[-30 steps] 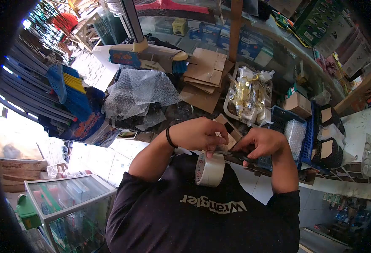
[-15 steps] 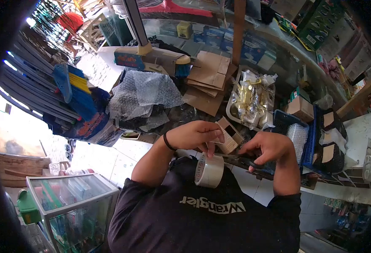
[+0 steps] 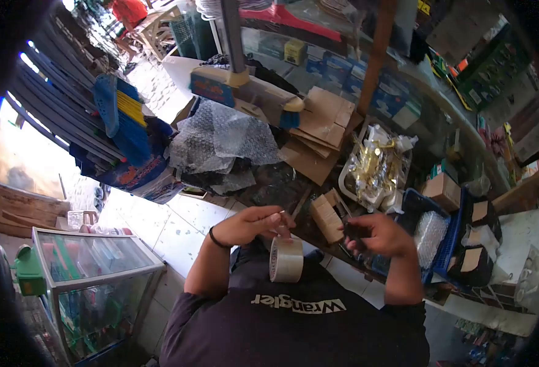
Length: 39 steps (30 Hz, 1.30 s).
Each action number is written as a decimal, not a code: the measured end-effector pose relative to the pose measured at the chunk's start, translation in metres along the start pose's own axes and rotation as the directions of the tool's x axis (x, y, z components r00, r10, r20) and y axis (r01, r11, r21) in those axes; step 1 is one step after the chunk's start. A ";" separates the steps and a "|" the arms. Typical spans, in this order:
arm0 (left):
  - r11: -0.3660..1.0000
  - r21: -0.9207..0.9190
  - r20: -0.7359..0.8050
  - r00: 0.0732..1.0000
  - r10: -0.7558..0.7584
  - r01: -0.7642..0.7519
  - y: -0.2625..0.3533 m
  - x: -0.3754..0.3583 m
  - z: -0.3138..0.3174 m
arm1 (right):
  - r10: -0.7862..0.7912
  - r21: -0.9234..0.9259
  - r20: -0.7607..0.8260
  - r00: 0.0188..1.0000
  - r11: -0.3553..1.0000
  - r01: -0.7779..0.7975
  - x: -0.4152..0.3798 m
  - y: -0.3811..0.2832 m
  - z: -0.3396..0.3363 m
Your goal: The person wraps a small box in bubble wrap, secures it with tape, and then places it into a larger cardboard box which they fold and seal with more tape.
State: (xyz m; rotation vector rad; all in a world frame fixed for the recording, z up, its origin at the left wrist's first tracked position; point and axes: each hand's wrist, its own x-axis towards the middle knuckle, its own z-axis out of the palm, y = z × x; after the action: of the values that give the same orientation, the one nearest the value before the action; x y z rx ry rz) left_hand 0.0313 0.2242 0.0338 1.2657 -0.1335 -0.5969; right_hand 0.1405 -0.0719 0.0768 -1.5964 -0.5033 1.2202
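Observation:
My left hand (image 3: 252,225), with a black band at the wrist, is pinched closed on the loose end of a clear packing tape roll (image 3: 286,262). The roll hangs just below the fingers, in front of my dark shirt. My right hand (image 3: 384,235) is closed around dark-handled scissors (image 3: 356,231), their blades partly hidden and hard to make out. Between the two hands, nearer the right, a small brown cardboard box (image 3: 326,215) lies tilted at the counter's edge.
Bubble wrap (image 3: 223,137) and flattened cardboard (image 3: 321,125) lie on the counter ahead. A white tray (image 3: 346,182) holds gold-coloured items in plastic. Blue baskets (image 3: 411,197) stand at right, a glass case (image 3: 98,260) at left. A person in red (image 3: 129,11) is far off.
My right hand has drawn the scissors away from the tape, widening the space between my hands. The roll still hangs under my left hand. The head view has shifted.

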 end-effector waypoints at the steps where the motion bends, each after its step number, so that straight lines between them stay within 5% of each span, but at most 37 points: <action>1: 0.999 -0.007 -0.007 0.999 0.047 -0.047 -0.001 -0.006 -0.005 | 0.058 -0.108 -0.054 0.997 0.992 -0.064 0.014 -0.001 0.012; 3: 0.991 -0.029 -0.017 0.992 0.127 -0.127 -0.003 -0.023 -0.019 | 0.163 -0.294 -0.179 0.970 0.932 -0.211 0.042 -0.002 0.044; 9: 0.976 -0.082 -0.011 0.979 0.201 -0.202 -0.003 -0.053 -0.076 | 0.168 -0.281 -0.475 0.864 0.901 -0.330 0.156 0.067 0.109; 12: 0.967 -0.084 0.023 0.969 0.245 -0.242 -0.005 -0.061 -0.106 | -0.292 -0.707 -0.538 0.791 0.668 -0.234 0.211 0.113 0.105; 18: 0.969 -0.080 0.060 0.969 0.240 -0.235 0.001 -0.073 -0.148 | -0.003 -0.699 -0.600 0.800 0.488 -0.522 0.269 0.150 0.086; 21: 0.980 -0.086 0.091 0.978 0.188 -0.180 0.008 -0.073 -0.164 | -0.189 -0.646 -0.608 0.771 0.682 -0.343 0.247 0.124 0.102; 24: 0.983 -0.112 0.124 0.979 0.161 -0.147 0.009 -0.071 -0.171 | -0.497 -0.733 -0.636 0.591 0.629 -0.259 0.234 0.146 0.110; 27: 0.982 -0.108 0.115 0.979 0.169 -0.157 0.005 -0.066 -0.174 | -0.165 -0.339 -0.757 0.632 0.926 -0.165 0.203 0.103 0.135; 28: 0.983 -0.104 0.105 0.981 0.164 -0.154 0.004 -0.065 -0.173 | 0.173 0.080 -0.639 0.749 0.984 -0.159 0.188 0.081 0.141; 30: 0.982 -0.114 0.082 0.984 0.160 -0.150 -0.001 -0.061 -0.169 | -0.061 0.290 -0.367 0.928 0.941 0.176 0.166 0.053 0.157; 36: 0.973 0.061 0.102 0.971 0.217 -0.223 0.006 -0.048 -0.151 | -0.151 0.022 -0.230 0.962 0.987 0.160 0.149 -0.010 0.181; 39: 0.963 0.121 -0.006 0.970 0.242 -0.239 0.007 -0.049 -0.149 | -0.056 0.059 -0.303 0.951 0.995 0.077 0.140 0.007 0.170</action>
State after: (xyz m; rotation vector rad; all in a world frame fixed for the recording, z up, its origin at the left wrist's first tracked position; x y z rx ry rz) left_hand 0.0538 0.3764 0.0042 1.3472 -0.3053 -0.3699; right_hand 0.0441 0.1156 0.0121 -1.6551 -0.3117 0.9117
